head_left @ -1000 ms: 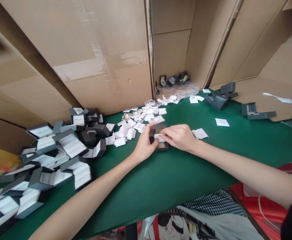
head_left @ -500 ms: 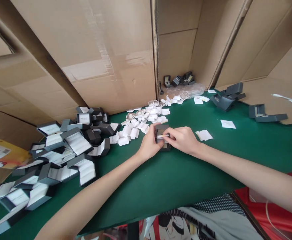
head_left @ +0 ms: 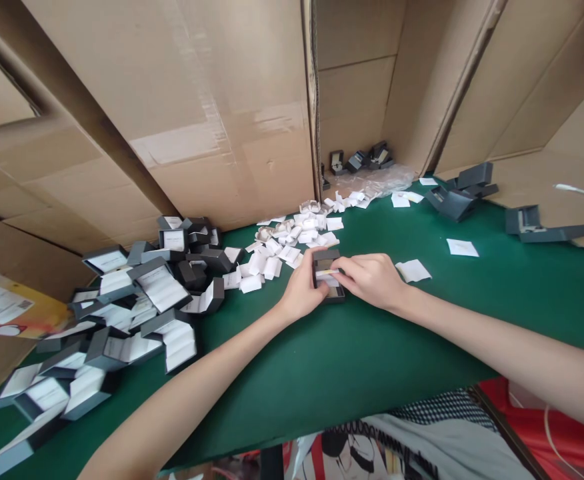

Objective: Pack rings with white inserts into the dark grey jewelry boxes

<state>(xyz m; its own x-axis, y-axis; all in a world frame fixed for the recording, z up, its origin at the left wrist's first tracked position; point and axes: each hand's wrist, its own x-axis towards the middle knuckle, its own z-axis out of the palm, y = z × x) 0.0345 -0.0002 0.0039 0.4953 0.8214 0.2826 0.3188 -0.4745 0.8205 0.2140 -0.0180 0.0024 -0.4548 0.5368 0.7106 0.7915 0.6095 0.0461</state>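
Note:
A small dark grey hinged box (head_left: 328,255) stands with its lid up on the green table in front of me. Wrapped around its left side, my left hand (head_left: 303,285) holds the box. My right hand (head_left: 371,279) pinches the right end of a thin white strip (head_left: 326,274), which has a yellowish edge and lies across the box's opening. The strip partly covers the box's inside, and what it is made of I cannot make out. Just beyond my left hand lies a heap of small folded white papers (head_left: 272,267).
Many opened dark boxes with white linings (head_left: 159,287) are piled at the left. Tall cardboard walls (head_left: 232,100) border the green table (head_left: 282,387). Loose white papers (head_left: 413,271) and more opened boxes (head_left: 455,201) lie to the right. Clear plastic film (head_left: 392,175) sits at the back.
The view has shifted slightly, moving everything a little to the right. My left hand still holds the box; the right fingers have drawn slightly toward the strip's right end, leaving more of it visible.

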